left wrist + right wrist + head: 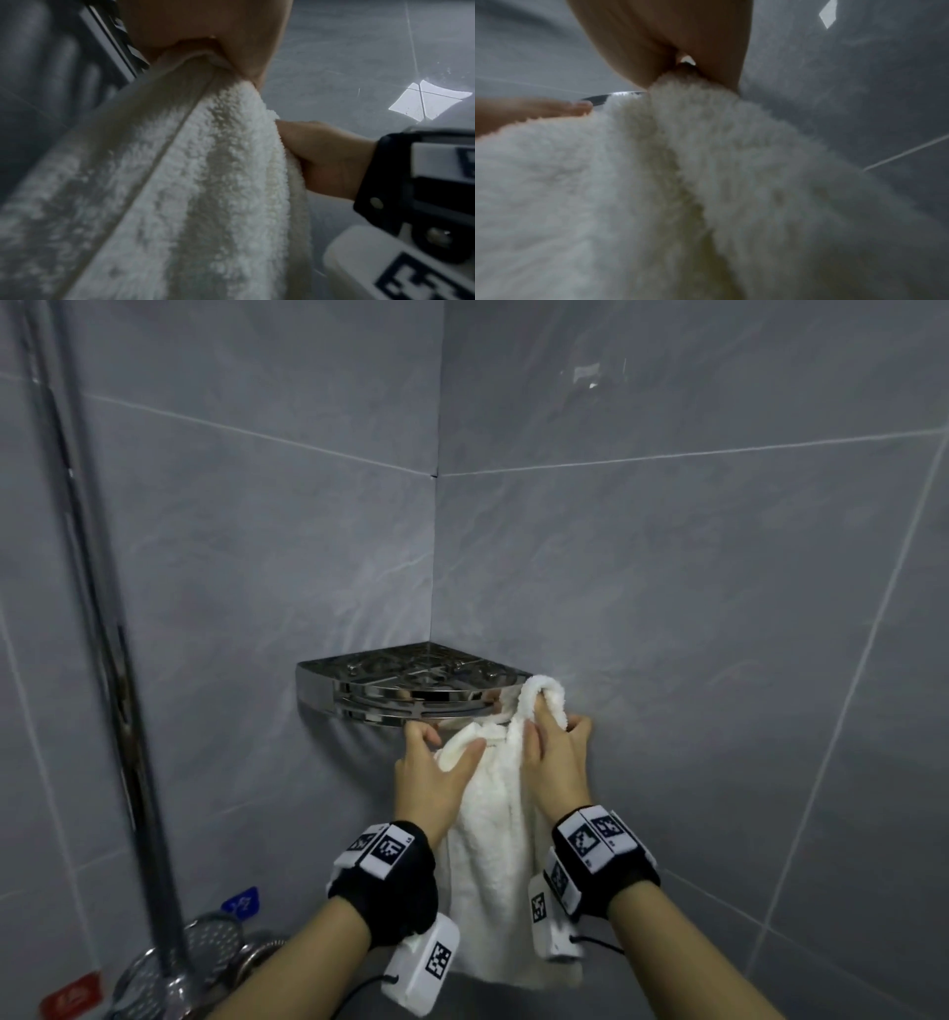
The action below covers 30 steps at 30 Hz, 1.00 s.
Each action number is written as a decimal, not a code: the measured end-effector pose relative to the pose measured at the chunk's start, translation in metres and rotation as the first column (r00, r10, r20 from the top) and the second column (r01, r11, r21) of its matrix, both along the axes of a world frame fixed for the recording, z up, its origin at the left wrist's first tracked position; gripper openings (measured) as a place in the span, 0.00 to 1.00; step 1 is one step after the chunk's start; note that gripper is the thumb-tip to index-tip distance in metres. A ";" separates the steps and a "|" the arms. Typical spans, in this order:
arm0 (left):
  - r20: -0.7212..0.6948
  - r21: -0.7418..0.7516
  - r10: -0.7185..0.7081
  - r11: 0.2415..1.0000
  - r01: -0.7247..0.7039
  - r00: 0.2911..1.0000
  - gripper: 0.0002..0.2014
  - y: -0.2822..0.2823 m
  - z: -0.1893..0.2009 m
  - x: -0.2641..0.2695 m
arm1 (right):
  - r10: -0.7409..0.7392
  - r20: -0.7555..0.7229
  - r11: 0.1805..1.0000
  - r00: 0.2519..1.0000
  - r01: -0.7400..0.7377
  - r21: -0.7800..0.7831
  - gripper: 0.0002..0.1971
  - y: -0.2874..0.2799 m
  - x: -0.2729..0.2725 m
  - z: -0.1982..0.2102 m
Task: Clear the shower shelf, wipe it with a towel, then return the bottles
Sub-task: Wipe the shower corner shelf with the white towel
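Hands meet just below the steel corner shelf: the left hand and right hand each pinch the white towel, which hangs between the wrists.

The corner shelf has bare wall above it on both sides, so its top stands open to a reach from above and from the front. Just below the shelf's front rim, both hands crowd the way in: the left hand and the right hand grip the white towel, which hangs down under the shelf and blocks the space beneath it. Well to the left of the shelf, a chrome shower pipe runs up the wall, with a shower head low beside it
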State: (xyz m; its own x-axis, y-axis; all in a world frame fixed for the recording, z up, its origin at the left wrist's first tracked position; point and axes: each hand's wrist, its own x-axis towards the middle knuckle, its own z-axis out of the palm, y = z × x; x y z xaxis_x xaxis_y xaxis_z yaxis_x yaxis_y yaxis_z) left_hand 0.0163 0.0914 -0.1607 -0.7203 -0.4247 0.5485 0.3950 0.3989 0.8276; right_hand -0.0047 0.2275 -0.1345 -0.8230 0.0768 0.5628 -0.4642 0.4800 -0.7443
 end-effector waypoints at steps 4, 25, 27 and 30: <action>0.019 0.035 0.054 0.998 -0.055 0.998 0.21 -0.029 0.000 0.005 | -0.027 -0.079 0.998 0.997 0.032 0.063 0.21 -0.029 0.020 -0.003; 0.132 0.052 0.234 0.969 -0.242 0.963 0.14 -0.172 0.003 0.041 | -0.002 -0.238 0.481 0.971 0.210 0.851 0.15 -0.224 0.055 0.032; 0.173 0.062 0.229 0.968 -0.243 0.958 0.14 -0.175 0.002 0.043 | 0.011 -0.167 0.523 0.986 0.136 0.841 0.17 -0.235 0.047 0.034; 0.226 0.072 0.221 0.968 -0.242 0.949 0.14 -0.186 0.001 0.046 | 0.014 -0.057 0.487 0.998 0.043 0.872 0.17 -0.258 0.039 0.041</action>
State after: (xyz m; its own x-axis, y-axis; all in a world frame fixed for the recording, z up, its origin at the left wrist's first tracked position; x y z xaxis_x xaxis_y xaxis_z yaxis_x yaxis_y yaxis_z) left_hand 0.0622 -0.0948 -0.1599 -0.6917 -0.6374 0.3395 0.1100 0.3717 0.9218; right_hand 0.0340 -0.0301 -0.0933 -0.7958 -0.4652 0.3876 -0.4723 0.8775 0.0836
